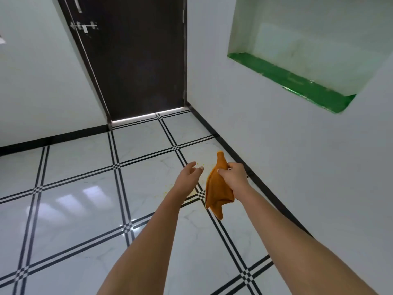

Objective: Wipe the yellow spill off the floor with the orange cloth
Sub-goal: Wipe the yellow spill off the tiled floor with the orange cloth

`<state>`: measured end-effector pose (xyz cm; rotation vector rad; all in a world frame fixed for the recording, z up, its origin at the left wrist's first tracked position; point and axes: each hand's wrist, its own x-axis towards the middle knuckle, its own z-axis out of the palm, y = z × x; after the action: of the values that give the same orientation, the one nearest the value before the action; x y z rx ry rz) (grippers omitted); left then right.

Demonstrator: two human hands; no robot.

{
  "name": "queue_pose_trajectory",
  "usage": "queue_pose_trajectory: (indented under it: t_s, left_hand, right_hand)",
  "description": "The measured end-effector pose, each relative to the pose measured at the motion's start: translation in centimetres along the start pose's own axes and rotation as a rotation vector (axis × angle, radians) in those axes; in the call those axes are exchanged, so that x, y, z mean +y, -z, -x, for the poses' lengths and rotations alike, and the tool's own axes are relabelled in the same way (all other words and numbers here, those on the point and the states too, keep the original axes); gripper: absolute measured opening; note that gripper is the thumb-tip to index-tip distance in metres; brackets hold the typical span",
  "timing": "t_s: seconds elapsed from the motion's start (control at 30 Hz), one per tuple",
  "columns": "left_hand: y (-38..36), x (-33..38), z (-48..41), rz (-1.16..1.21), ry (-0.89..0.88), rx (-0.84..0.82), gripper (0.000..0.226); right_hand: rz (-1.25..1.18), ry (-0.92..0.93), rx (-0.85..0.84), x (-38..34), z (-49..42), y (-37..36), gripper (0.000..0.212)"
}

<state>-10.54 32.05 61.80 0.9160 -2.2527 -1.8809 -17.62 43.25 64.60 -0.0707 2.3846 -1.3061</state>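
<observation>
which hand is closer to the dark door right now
Left. The left hand, open and empty, reaches out nearer the door; the right hand, gripping the orange cloth, is further right.

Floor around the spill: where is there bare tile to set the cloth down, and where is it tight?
Bare floor runs left of the left hand, out to the dark skirting and the door. It is tight on the right: the yellow spill lies beneath the hands, and the right hand, holding the orange cloth, is close to the right wall.
</observation>
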Motion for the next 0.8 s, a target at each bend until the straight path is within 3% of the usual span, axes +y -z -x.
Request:
queue_pose_trajectory:
  t_s: [0.3,0.47,0.8]
  left_hand:
    - [15.5,-3.7,-3.8,-0.032,0.012,-0.004,0.051]
    - [21.5,-4.2,-7.7,-0.074,0.014,-0.045,0.051]
    - [28.4,-3.1,-22.5,-0.181,0.004,-0.141,0.055]
  right_hand:
    - [-0.099,-0.026,0.071,-6.4,0.1,-13.6,0.01]
    - [-0.144,-0.069,0.123,-10.3,-1.9,-19.2,0.025]
    - [-0.195,-0.146,0.196,-15.7,-15.3,-28.2,0.021]
